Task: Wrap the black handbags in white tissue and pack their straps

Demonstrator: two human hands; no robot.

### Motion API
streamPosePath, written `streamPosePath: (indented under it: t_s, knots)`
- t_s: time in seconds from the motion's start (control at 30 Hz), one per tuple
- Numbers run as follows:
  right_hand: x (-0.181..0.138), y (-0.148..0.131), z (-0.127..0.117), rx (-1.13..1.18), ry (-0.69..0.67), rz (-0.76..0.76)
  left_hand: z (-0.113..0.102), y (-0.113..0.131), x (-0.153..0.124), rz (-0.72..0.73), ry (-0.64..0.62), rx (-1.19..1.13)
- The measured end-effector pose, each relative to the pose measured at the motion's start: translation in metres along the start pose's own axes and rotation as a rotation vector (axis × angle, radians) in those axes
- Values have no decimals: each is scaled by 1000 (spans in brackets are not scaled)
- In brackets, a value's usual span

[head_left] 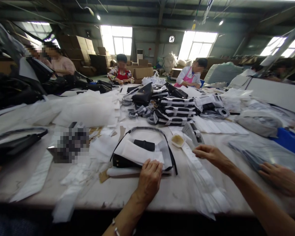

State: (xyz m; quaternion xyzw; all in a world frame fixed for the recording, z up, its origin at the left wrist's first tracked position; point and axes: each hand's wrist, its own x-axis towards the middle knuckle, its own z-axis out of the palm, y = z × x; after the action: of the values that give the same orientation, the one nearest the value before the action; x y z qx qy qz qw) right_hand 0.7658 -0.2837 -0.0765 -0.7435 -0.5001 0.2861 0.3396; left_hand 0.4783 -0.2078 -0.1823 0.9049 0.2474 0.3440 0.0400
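A black handbag [120,161] lies in front of me, its strap looped toward the back. A white foam sheet [135,152] covers much of its front, and a small dark roll-shaped piece [144,145] lies on top. My left hand [151,178] rests on the sheet's lower right part, fingers fairly flat and close together, thumb hidden. To the right, my right hand [212,157] is raised with its fingertips pinched together. Whatever they hold is too small to make out. Just beyond those fingertips stands a grey tape dispenser [193,133], beside a small dish with yellowish contents [178,140].
White strips [204,183] trail toward the front edge. Wrapped black bags [178,111] are stacked behind, with white foam sheets [88,106] at left. A co-worker's hand [280,177] lies on clear plastic bags [267,152]. Another black handbag [17,146] lies far left.
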Motion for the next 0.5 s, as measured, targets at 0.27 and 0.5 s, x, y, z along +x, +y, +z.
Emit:
streamPosePath:
  t_s: [0.27,0.5]
  knots:
    - [55,-117,82,-666,-576,-442,0,2,-1,-17,-12,-20]
    - [103,-129,147,-1122,-760,-524,3,1,-2,-10,25,-12]
